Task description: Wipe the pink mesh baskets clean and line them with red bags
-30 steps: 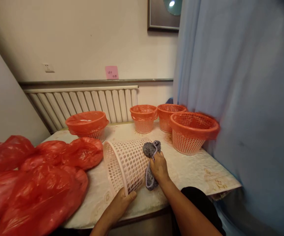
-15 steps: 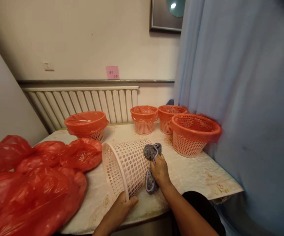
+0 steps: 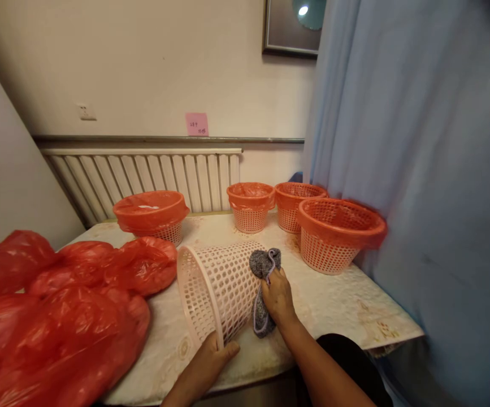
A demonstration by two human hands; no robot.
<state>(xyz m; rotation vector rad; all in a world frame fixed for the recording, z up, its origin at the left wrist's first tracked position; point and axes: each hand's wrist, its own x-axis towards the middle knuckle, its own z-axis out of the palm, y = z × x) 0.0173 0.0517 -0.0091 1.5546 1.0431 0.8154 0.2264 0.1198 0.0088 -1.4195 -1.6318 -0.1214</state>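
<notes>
A pale pink perforated basket [image 3: 236,288] lies on its side on the covered table, its mouth facing left. My left hand [image 3: 208,362] grips the lower rim, thumb outside the basket. At the basket's base end, my right hand [image 3: 279,297] is closed on a grey cloth [image 3: 264,314] with a light purple edge, which is pressed against the base. The fingertips of my right hand are partly hidden by the cloth.
Red plastic bags [image 3: 70,333] are heaped at the left. Red-lined baskets stand at the back left [image 3: 154,212], back middle [image 3: 251,206], behind [image 3: 295,206] and right [image 3: 333,237]. A blue curtain [image 3: 418,169] hangs at the table's right.
The view has shifted slightly, so most things appear a little further right. Both hands keep their holds on the basket rim and the cloth.
</notes>
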